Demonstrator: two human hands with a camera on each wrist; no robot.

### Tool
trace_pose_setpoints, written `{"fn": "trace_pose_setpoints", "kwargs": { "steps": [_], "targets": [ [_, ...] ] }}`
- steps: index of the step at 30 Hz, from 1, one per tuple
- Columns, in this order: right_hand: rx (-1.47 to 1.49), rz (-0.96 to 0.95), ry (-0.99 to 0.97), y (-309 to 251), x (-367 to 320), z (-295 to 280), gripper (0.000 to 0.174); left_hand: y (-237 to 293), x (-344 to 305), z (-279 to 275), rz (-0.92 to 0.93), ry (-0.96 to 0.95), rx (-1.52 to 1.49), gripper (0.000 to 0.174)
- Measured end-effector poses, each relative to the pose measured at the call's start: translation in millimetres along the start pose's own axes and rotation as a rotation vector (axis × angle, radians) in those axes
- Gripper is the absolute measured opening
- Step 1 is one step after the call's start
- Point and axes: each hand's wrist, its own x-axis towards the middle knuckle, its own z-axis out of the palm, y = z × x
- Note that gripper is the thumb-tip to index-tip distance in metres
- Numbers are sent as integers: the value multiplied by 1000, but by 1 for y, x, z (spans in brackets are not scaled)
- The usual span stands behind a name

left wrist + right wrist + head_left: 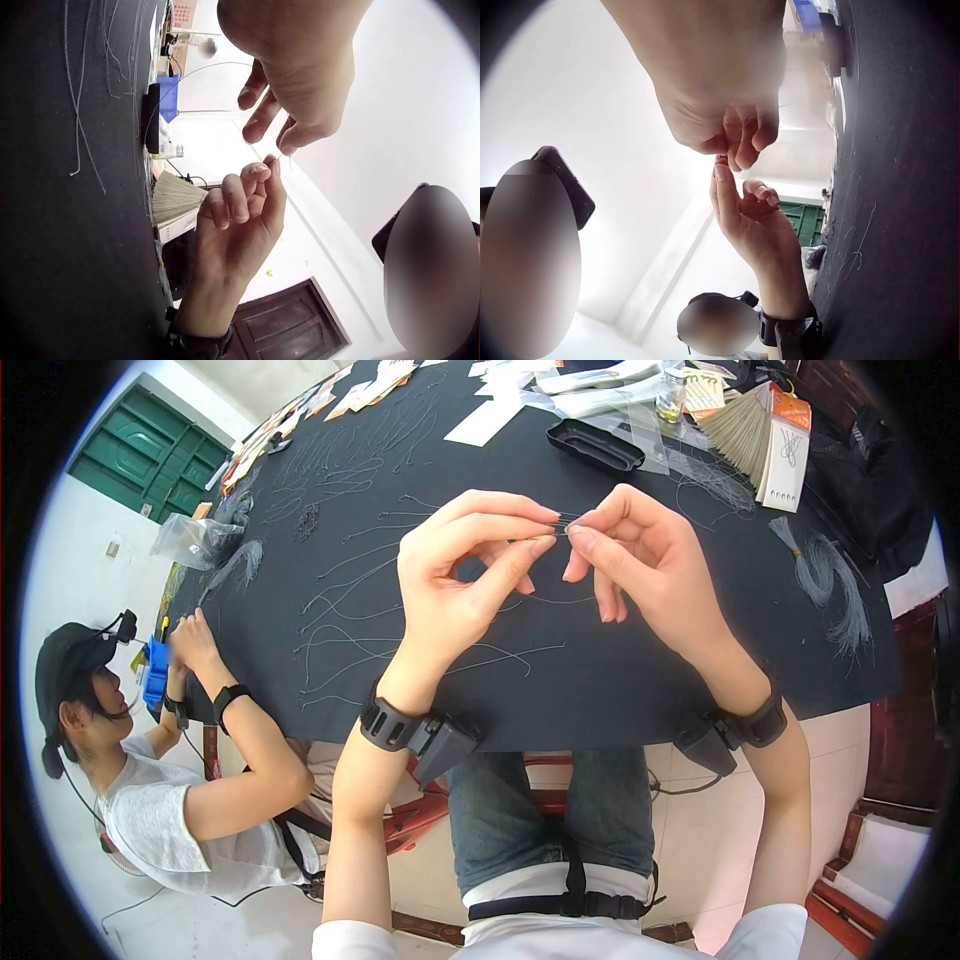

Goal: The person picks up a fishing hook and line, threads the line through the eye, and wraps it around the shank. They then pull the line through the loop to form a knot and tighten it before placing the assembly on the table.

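In the head view, my left hand (455, 565) and right hand (650, 565) meet above the dark table (620, 690). Each pinches a thin line (562, 528) between thumb and fingertips, with a tiny gap between the two grips. A strand (555, 600) of the line trails below the fingers. The left wrist view shows the right hand (244, 240) upright opposite the left hand (300, 82), a fine thread curving near them. The fingertips nearly touch in the right wrist view, where the line itself is hard to make out. Several looped grey lines (350, 610) lie left of my hands.
A black case (595, 448), a fanned stack of cards (745, 440) and a bundle of line (830, 585) lie toward the back and right. A plastic bag (195, 542) rests at the far left. Another person (200, 780) sits at the left side with hands over the table.
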Motion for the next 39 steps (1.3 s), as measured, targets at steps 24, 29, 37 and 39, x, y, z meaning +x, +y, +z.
{"fn": "trace_pose_setpoints", "kwargs": {
  "steps": [24,29,37,39],
  "targets": [
    [-168,-53,33,9,1,4,14,-1,0,2,-65,19,40,6],
    [-306,-43,48,9,1,1,17,-5,-1,3,-109,29,63,6],
    [-387,-85,61,8,1,-1,16,-7,0,3,-148,-91,131,5],
    [-405,-112,60,9,3,-4,16,-9,-1,4,-128,-137,142,5]
  ]
}}
